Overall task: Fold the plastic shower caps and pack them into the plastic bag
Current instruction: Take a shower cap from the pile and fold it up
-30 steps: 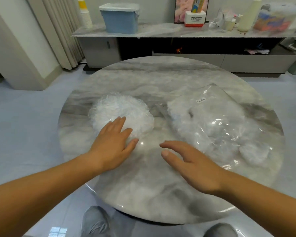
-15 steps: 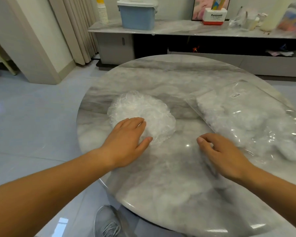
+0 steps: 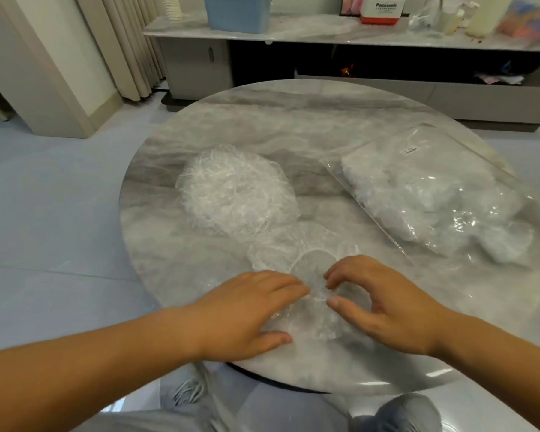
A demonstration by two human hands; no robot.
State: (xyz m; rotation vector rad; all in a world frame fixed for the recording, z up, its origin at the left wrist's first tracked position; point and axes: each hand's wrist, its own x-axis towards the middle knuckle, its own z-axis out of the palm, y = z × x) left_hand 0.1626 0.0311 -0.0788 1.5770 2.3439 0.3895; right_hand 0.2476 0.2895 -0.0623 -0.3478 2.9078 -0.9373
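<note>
One shower cap (image 3: 312, 263) lies spread flat under both hands near the table (image 3: 262, 120) edge. The left hand (image 3: 247, 313) presses it with straight fingers. The right hand (image 3: 384, 304) curls at its frilled rim, thumb and fingers slightly apart; I cannot tell if they grip. Beyond the left hand waits a pile (image 3: 234, 191) of loose caps; beyond the right, the bag (image 3: 434, 198) already holds several. This fold looks barely begun.

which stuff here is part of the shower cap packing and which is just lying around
Job: loose shower cap, pile of caps, plastic bag, left hand, right hand.
Lying about: blue bin, Panasonic box, stack of cups.
</note>
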